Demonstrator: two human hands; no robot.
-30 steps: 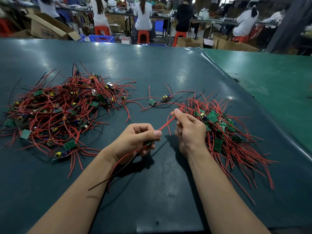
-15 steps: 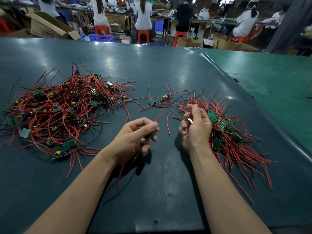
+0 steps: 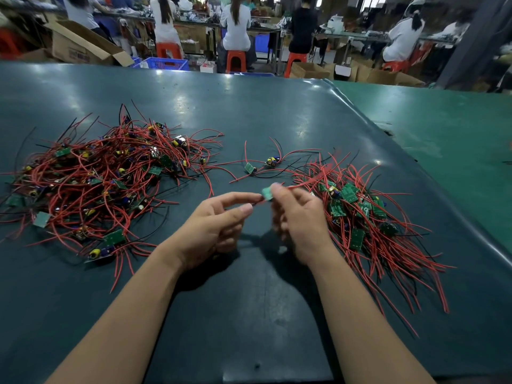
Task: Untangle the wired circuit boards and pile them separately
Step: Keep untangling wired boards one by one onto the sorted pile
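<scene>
A large tangled heap of red-wired circuit boards (image 3: pixel 110 184) lies on the left of the dark green table (image 3: pixel 249 314). On the right is a neater pile of boards (image 3: pixel 360 217) with wires fanning toward the near right. My right hand (image 3: pixel 300 223), blurred by motion, pinches a small green board (image 3: pixel 266 194) whose red wires trail right over that pile. Just left of the board is my left hand (image 3: pixel 219 225), its thumb and forefinger apart and holding nothing I can make out. Two loose wired boards (image 3: pixel 250 168) lie between the heaps.
A lighter green table (image 3: pixel 443 139) adjoins on the right along a raised seam. Beyond the far edge are cardboard boxes (image 3: pixel 83 48), a blue crate (image 3: pixel 166 63), orange stools, and seated people working at benches.
The board and its wires passed from my left hand to my right. My left hand's fingers opened. My right hand lifted the board up and is swinging it toward the right pile.
</scene>
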